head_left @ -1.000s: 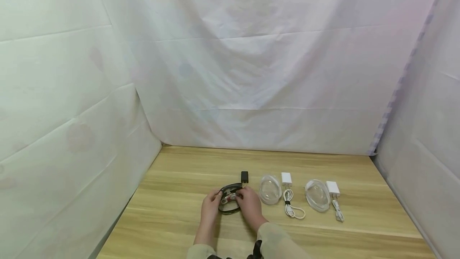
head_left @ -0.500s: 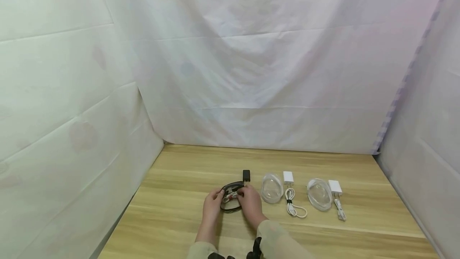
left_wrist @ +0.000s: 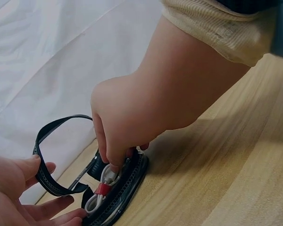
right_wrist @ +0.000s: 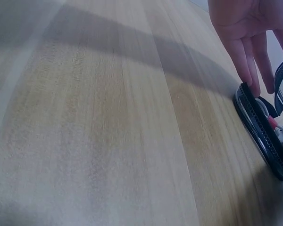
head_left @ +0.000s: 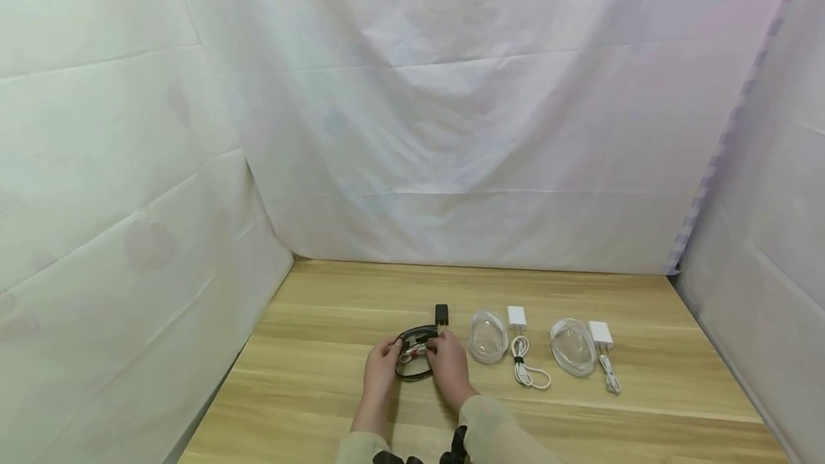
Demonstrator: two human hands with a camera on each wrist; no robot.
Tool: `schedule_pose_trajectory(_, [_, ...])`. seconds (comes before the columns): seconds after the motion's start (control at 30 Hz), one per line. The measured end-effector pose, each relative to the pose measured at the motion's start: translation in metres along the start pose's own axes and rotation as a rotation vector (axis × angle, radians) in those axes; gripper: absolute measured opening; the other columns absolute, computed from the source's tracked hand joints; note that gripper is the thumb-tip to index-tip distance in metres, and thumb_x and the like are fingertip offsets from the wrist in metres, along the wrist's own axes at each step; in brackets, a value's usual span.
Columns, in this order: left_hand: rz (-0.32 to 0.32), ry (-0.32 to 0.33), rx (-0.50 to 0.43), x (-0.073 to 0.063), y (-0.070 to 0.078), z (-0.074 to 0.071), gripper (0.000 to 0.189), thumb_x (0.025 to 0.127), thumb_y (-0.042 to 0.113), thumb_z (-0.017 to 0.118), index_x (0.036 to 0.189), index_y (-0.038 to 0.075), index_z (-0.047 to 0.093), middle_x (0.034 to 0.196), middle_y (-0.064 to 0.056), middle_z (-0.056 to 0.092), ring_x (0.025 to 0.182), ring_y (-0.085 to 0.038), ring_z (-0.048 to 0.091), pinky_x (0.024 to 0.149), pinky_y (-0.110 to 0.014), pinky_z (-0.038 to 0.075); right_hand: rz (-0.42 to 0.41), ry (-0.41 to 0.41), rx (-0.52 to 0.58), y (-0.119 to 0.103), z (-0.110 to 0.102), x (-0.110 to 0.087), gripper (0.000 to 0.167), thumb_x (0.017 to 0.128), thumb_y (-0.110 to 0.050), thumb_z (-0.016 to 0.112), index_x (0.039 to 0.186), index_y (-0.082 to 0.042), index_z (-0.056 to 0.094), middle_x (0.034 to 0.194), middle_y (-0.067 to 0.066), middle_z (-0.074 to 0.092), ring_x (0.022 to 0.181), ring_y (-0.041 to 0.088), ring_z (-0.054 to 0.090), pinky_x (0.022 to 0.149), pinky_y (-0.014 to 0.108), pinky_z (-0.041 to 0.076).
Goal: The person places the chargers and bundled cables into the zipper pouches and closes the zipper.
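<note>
A small black-rimmed zip case [left_wrist: 132, 188] lies on the table with its lid [left_wrist: 43, 134] raised. Inside it sits a bundled white charging cable [left_wrist: 93, 202] with a red tie. My left hand [head_left: 379, 372] grips the lid's rim between thumb and index finger, its other fingertips against the case's end. Reaching into the case, my right hand [head_left: 451, 369] pinches the cable near its plug; part of that grip is hidden. Just beyond the right fingers lies a black plug adapter [head_left: 441, 314], prongs toward me.
To the right lie two clear oval cases [head_left: 488, 337] [head_left: 573, 348], two white plug adapters [head_left: 517, 317] [head_left: 601, 334] and two white cables [head_left: 522, 364] [head_left: 609, 374]. White cloth [head_left: 412, 127] walls the wooden table [head_left: 309, 392] at the back and sides.
The head view has shifted slightly. Both hands stay at the black case, with only slight movement of the right fingers at the cable.
</note>
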State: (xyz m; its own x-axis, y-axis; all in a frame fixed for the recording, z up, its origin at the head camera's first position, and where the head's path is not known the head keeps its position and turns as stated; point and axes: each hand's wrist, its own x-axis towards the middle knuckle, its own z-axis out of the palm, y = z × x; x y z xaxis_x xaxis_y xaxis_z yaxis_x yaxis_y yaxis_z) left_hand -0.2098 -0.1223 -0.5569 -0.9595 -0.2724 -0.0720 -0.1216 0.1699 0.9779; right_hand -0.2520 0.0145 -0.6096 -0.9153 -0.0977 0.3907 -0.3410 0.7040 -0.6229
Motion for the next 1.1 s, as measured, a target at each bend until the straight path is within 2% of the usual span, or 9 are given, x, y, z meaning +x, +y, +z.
schedule_pose_trajectory(0.3, [0.003,0.007,0.002,0.002,0.004,0.001,0.030,0.100,0.013,0.055,0.114,-0.012,0.063,0.107,-0.029,0.064,0.094,-0.037,0.061,0.082,-0.049,0.052,0.065,-0.052,0.022,0.001,0.000,0.001,0.009,0.077,-0.006,0.080,0.086,-0.006,0.077,0.080,-0.001,0.051,0.069,0.013,0.052,0.059,0.030,0.045])
schedule_pose_trajectory(0.43, [0.000,0.012,0.006,0.002,0.005,0.002,0.029,0.100,0.013,0.054,0.113,-0.011,0.063,0.107,-0.029,0.064,0.094,-0.035,0.060,0.079,-0.044,0.052,0.059,-0.049,0.021,0.001,0.000,0.001,0.009,0.077,-0.006,0.080,0.086,-0.005,0.076,0.081,0.000,0.052,0.070,0.015,0.053,0.059,0.031,0.046])
schedule_pose_trajectory(0.67, [-0.059,0.014,-0.094,0.001,0.003,0.005,0.027,0.100,0.011,0.053,0.115,-0.010,0.062,0.108,-0.030,0.063,0.082,-0.028,0.063,0.068,-0.038,0.056,0.111,-0.068,0.059,0.000,-0.002,0.002,0.010,0.078,-0.009,0.079,0.087,-0.005,0.076,0.082,-0.001,0.053,0.074,0.016,0.055,0.064,0.033,0.048])
schedule_pose_trajectory(0.87, [-0.084,0.026,-0.117,0.000,0.002,0.004,0.028,0.101,0.012,0.052,0.117,-0.009,0.061,0.111,-0.030,0.062,0.087,-0.033,0.065,0.073,-0.041,0.057,0.143,-0.084,0.162,0.000,-0.005,0.004,0.007,0.079,-0.012,0.078,0.085,-0.008,0.076,0.082,-0.002,0.057,0.075,0.015,0.056,0.066,0.033,0.048])
schedule_pose_trajectory(1.0, [-0.083,0.034,-0.104,0.001,0.003,0.003,0.030,0.102,0.014,0.052,0.118,-0.009,0.061,0.111,-0.030,0.062,0.087,-0.033,0.065,0.072,-0.041,0.057,0.228,-0.047,0.257,0.002,-0.010,0.007,0.006,0.080,-0.012,0.077,0.085,-0.009,0.075,0.085,0.000,0.062,0.076,0.015,0.058,0.065,0.033,0.050])
schedule_pose_trajectory(1.1, [-0.072,0.048,-0.090,0.004,0.003,0.003,0.031,0.101,0.014,0.052,0.119,-0.010,0.060,0.108,-0.029,0.063,0.082,-0.031,0.064,0.069,-0.040,0.057,0.302,0.001,0.283,0.005,-0.013,0.011,0.009,0.083,-0.016,0.076,0.090,-0.010,0.075,0.087,-0.001,0.063,0.074,0.013,0.058,0.062,0.031,0.050])
